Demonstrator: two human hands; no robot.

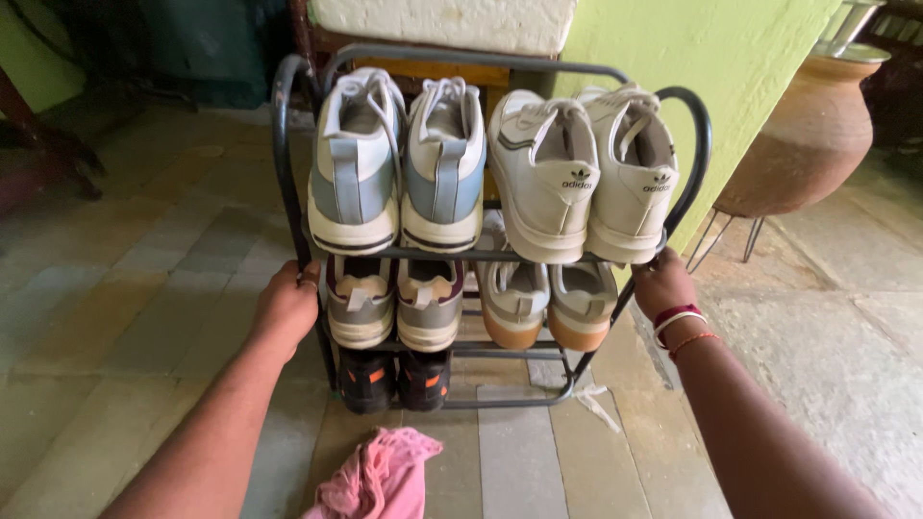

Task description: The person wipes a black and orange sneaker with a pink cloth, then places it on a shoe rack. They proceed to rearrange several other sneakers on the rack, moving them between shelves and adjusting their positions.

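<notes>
Both hands grip a dark metal shoe rack [293,144] that stands upright on the stone floor [135,308], its long axis vertical and its shelves running crosswise between the two hands. The left hand [286,306] is closed around the rack's left side post at the level of the middle shelf, fingers curled round the tube. The right hand [661,282] is closed on the right side post at about the same height, just under the top shelf's end; red and white bangles [677,319] sit on that wrist. Between and above the hands, on the top shelf, stand a pair of white and pale blue sneakers [399,168] on the left-hand side and a pair of white sneakers [586,173] on the right-hand side, all with heels toward the camera and toes pointing away. Level with the hands, the middle shelf carries a grey and white pair [394,303] next to the left hand and a white pair with tan soles [548,306] next to the right hand, heels likewise outward. Below the left hand, on the lowest shelf, is a black pair with orange marks [396,378]. A pink cloth [380,476] lies crumpled on the floor nearer the camera than the hands. Beyond the right hand, a clay pot on a wire stand [798,135] is beside a green wall [692,58].
</notes>
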